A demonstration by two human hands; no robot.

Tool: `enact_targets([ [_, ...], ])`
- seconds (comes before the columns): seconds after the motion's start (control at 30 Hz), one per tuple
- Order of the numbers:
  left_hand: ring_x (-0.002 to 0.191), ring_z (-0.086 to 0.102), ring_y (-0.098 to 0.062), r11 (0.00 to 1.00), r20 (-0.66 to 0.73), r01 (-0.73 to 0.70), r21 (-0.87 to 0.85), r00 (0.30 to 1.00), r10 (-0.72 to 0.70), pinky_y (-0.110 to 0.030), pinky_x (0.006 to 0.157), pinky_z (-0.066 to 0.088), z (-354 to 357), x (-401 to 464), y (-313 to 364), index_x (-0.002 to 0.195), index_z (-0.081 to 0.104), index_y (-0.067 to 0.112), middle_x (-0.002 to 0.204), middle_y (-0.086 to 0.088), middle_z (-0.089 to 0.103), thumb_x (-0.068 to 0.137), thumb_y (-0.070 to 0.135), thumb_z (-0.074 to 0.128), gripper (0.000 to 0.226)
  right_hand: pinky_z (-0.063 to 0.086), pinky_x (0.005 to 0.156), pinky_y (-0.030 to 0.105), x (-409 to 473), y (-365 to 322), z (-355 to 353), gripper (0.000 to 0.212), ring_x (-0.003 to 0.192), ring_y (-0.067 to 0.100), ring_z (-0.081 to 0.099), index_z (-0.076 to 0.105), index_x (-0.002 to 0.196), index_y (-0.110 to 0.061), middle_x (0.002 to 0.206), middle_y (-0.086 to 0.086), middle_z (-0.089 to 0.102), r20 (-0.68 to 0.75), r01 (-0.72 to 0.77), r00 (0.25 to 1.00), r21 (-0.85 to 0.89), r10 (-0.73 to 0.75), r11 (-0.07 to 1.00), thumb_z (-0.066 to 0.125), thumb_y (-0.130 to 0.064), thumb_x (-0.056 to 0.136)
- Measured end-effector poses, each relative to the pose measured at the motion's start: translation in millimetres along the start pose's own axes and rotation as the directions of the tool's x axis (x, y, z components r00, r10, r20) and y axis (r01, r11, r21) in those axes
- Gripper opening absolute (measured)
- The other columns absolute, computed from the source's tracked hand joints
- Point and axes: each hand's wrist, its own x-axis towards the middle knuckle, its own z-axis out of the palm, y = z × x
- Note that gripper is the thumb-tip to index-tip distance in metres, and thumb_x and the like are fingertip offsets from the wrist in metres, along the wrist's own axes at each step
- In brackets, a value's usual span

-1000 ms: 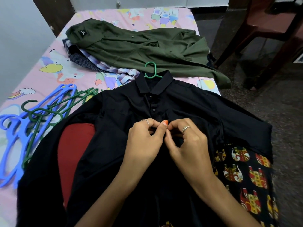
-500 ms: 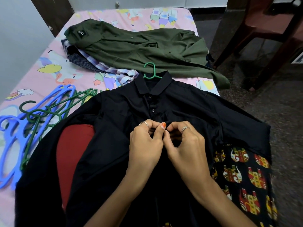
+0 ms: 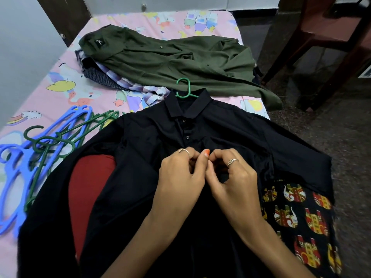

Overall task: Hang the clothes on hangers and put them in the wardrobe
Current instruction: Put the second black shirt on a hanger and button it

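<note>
Black shirt [image 3: 152,137] is spread flat on the bed [image 3: 60,101], smooth slightly shiny fabric, pointed collar up top with the curved hook of a green plastic hanger [image 3: 185,88] poking out of the neck; two small round buttons under the collar are done up. Left hand [image 3: 180,177] and right hand [image 3: 232,177] sit close together at the placket just below those buttons, both with fingers curled in, pinching the shirt front between thumb and fingertips; thumbs nearly touching each other.

Behind it lies an olive green shirt [image 3: 170,63], matte and rumpled, on top of a striped and a checked shirt; off to the left there's a tangled pile of spare hangers [image 3: 40,153], thin blue and dark green plastic with looped hooks. Bedsheet is pink with cartoon prints; a red cushion [image 3: 88,181] sticks out beneath the black sleeve, and a black cloth with red-yellow motifs [image 3: 301,217] lies at the right.
</note>
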Motion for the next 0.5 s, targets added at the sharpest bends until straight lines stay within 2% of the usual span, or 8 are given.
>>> enact_targets([
  [0.13,0.052,0.059,-0.004,0.994,0.041,0.034,-0.102,0.999,-0.03,-0.016,0.051,0.044,-1.8,-3.9,6.4,0.075,0.072,0.014,0.062,0.003,0.068,0.094,0.035,0.056,0.032,0.048,0.066,0.014,-2.3,-1.4,-1.1,0.014,0.073,0.006,0.059,0.064,0.092,-0.005,0.086,-0.004,0.06,-0.029,0.013,1.0,0.044,-0.011,0.999,0.059,-0.018,0.089],
  [0.27,0.05,0.058,0.001,0.977,0.014,0.019,-0.212,1.0,-0.016,-0.011,0.051,0.041,-0.6,-3.6,7.8,0.073,0.071,0.011,0.061,0.006,0.068,0.093,0.028,0.059,0.029,0.047,0.069,0.009,-1.1,-2.6,-2.5,0.008,0.077,0.004,0.06,0.066,0.093,-0.006,0.086,-0.006,0.061,-0.03,-0.048,0.998,0.146,0.053,0.988,0.066,-0.012,0.087],
  [0.37,0.053,0.058,-0.002,0.985,-0.009,-0.029,-0.168,1.0,0.028,-0.012,0.051,0.041,0.4,-1.6,5.1,0.075,0.07,0.01,0.063,0.004,0.067,0.094,0.026,0.059,0.028,0.047,0.068,0.009,-0.4,-3.8,-3.8,0.009,0.079,0.005,0.062,0.066,0.093,-0.008,0.087,-0.006,0.063,0.018,-0.133,0.991,0.197,0.132,0.971,0.068,-0.005,0.085],
  [0.5,0.059,0.058,-0.009,0.991,-0.071,-0.119,-0.057,0.991,0.115,-0.028,0.056,0.047,6.4,1.7,-2.0,0.074,0.067,0.011,0.065,0.004,0.062,0.094,0.029,0.053,0.03,0.05,0.066,0.012,2.1,-5.3,-5.6,0.01,0.078,0.008,0.064,0.067,0.091,-0.012,0.086,-0.006,0.065,0.059,-0.229,0.973,0.23,0.222,0.946,0.07,-0.006,0.084],
])
